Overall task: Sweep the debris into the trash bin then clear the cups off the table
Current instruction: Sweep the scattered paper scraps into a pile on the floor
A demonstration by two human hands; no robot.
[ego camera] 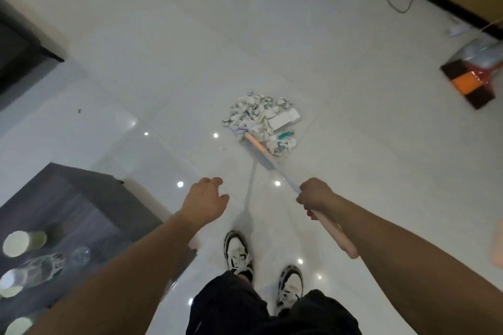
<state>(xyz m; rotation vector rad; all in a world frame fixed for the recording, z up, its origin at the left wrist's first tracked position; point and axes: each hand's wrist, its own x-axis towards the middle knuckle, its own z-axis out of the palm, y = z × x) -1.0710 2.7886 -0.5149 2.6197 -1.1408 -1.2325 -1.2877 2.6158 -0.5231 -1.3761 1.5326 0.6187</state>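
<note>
A heap of crumpled paper debris [258,114] with a white box lies on the pale tiled floor ahead of my feet. My right hand [315,194] grips the pink and white handle of a broom [268,160], whose far end reaches into the heap. My left hand [208,196] hovers over the floor, fingers loosely curled, holding nothing. At the lower left, paper cups [20,242] and a clear plastic cup [46,266] lie on a dark table [81,198].
A second broom with orange and dark bristles [471,81] leans at the right by a dark skirting board. A thin cable [392,0] trails on the floor at the top right. Dark furniture [24,57] stands at the left.
</note>
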